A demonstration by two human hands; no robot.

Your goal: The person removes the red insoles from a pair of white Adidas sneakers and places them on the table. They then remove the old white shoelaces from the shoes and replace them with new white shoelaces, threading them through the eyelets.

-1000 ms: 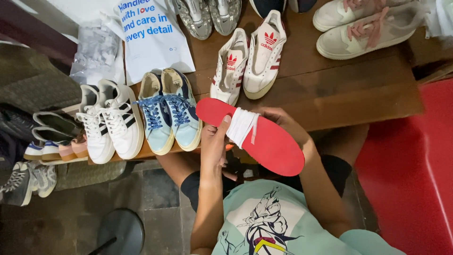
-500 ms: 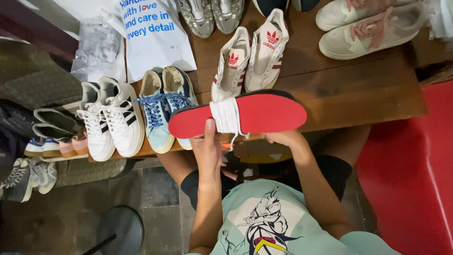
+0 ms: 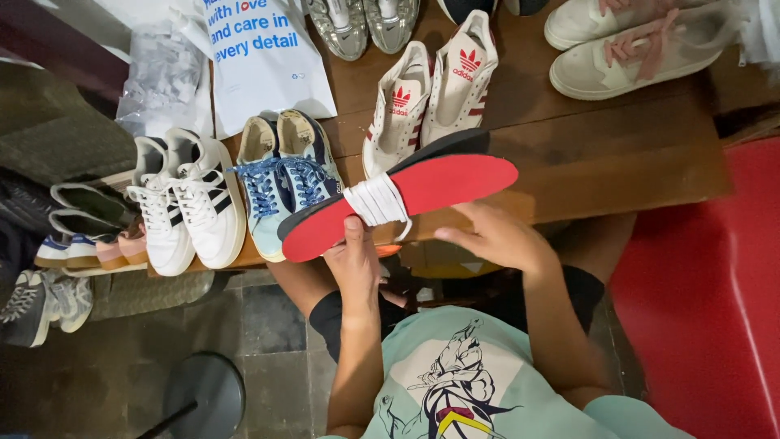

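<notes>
Above the left hand's fingers (image 3: 355,244) lies a pair of insoles (image 3: 422,183), matt red foam with black edges, bound by a white cloth lace (image 3: 375,203). Beyond the fingertips, the table (image 3: 617,154) is brown wood, worn and dull; the sneakers (image 3: 191,203) look like smooth white leather.

White striped sneakers (image 3: 188,203), blue sneakers (image 3: 286,175) and a white bag (image 3: 264,61) on a wooden table (image 3: 617,154).

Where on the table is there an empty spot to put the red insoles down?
Bare wooden table shows right of the red-striped white sneakers and below the pink-laced pair. The left side is crowded: blue sneakers, black-striped white sneakers and a white bag sit close together.
</notes>
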